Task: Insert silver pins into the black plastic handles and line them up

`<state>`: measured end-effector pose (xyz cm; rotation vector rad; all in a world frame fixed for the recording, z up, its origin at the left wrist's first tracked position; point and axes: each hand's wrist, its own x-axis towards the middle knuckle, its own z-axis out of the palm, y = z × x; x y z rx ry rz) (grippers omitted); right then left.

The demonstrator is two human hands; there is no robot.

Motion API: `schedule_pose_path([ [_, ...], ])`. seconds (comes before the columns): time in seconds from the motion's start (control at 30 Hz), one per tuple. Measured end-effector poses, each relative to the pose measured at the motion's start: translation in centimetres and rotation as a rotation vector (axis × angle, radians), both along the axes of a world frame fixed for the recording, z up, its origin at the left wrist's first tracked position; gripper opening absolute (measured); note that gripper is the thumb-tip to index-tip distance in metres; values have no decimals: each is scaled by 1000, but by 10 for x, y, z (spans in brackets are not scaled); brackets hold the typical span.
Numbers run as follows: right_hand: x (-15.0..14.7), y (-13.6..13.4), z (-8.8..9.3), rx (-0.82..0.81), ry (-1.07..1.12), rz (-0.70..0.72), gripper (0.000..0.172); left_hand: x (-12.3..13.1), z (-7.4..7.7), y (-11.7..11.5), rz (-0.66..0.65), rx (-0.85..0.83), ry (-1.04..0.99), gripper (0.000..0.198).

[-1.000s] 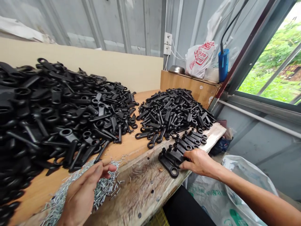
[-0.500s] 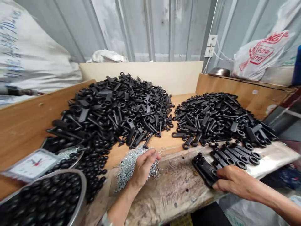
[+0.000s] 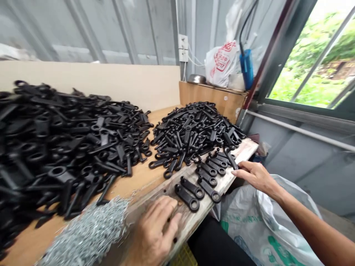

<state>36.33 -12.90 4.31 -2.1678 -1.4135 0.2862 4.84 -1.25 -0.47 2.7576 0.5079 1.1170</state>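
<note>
My right hand [image 3: 253,177] pinches a black crank arm [image 3: 230,159] between thumb and fingers at the far end of the front board. Several more black crank arms [image 3: 208,187] lie side by side there, each with a ring at its near end and a small stub at the other. My left hand [image 3: 156,225], slightly blurred, is over the board with its fingers curled; whatever is inside them is hidden. Just ahead of it lie two crank arms [image 3: 188,197]. To its left spreads a heap of small silver pins [image 3: 88,232].
Behind the board rise a large pile of black crank arms [image 3: 69,136] on the left and a smaller pile [image 3: 191,129]. A white sack [image 3: 266,218] hangs below the board's right edge. A metal bowl [image 3: 196,78] sits on the wooden ledge by a window.
The view has swung right. My left hand has left the pins for the board. My right hand has moved to the board's far end; the pair of arms it touched now lies free nearby.
</note>
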Motion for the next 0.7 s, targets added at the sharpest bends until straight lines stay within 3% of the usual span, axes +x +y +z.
schedule_pose_path([
  [0.13, 41, -12, 2, 20, -26, -118, 39, 59, 1, -24, -70, 96, 73, 28],
  [0.33, 67, -13, -17, -27, -70, -127, 38, 118, -17, -45, -17, 220, 143, 27],
  [0.47, 87, -7, -24, -148, -156, -145, 36, 129, -21, -34, 9, 208, 170, 22],
  [0.7, 124, -2, -15, -362, -303, -145, 29, 120, -28, -4, -9, 249, 149, 23],
])
